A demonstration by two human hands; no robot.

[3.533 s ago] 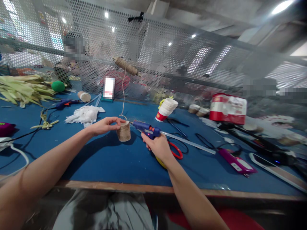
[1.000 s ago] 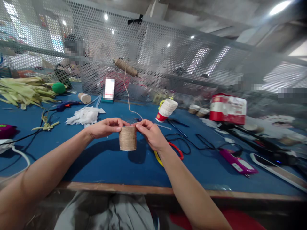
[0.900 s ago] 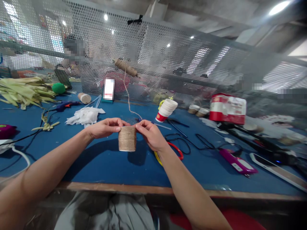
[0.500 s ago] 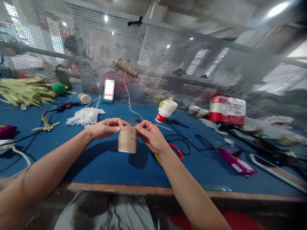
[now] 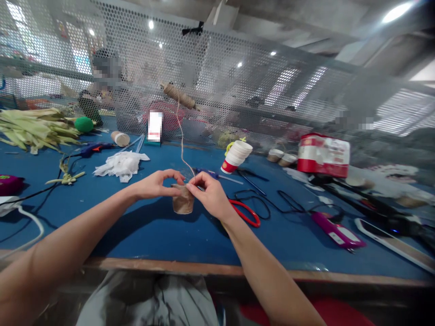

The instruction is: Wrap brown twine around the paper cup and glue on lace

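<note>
Twine-wrapped cup (image 5: 182, 205) upright over blue tabletop (image 5: 142, 240); contact unclear. Left hand (image 5: 157, 184) pinching rim; right hand (image 5: 211, 194) gripping twine strand (image 5: 182, 145) beside it. Cup judged light, crushable under squeeze; rough wrap unlikely to slip. Advised hold: rim, lightly.

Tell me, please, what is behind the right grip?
Past the right grip, the upper part of a blue glue gun shows, with its clear stick. The grip covers the rest, so its handle cannot be seen.
</note>
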